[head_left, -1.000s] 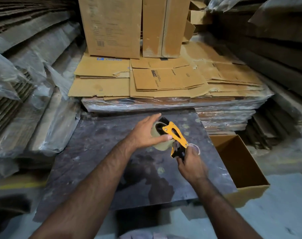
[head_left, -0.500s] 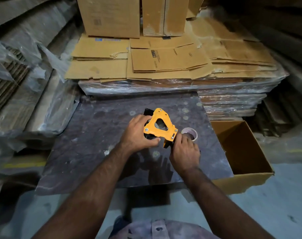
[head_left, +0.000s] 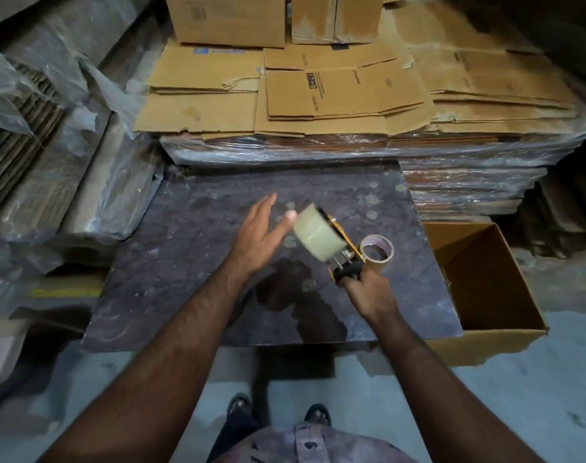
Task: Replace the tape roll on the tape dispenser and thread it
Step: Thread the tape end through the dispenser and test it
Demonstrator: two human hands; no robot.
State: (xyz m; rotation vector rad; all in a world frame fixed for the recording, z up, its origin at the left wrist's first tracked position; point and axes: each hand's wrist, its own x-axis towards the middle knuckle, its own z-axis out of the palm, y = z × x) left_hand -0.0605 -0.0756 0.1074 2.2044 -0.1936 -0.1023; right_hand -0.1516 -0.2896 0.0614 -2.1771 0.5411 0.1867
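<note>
Flattened cartons (head_left: 345, 95) stacked at twelve o'clock carry small printed lines too blurred to read, and one upright box (head_left: 224, 18) shows a barcode label. Your dark worktop (head_left: 191, 248) holds a spent cardboard core (head_left: 378, 252) at three o'clock. Your right hand (head_left: 368, 292) is clenched around the handle of the yellow tape dispenser (head_left: 343, 259), with the fresh tape roll (head_left: 316, 233) mounted on it. Your left hand (head_left: 261, 235) is spread, fingers apart, thumb tip just beside the roll at its nine o'clock.
</note>
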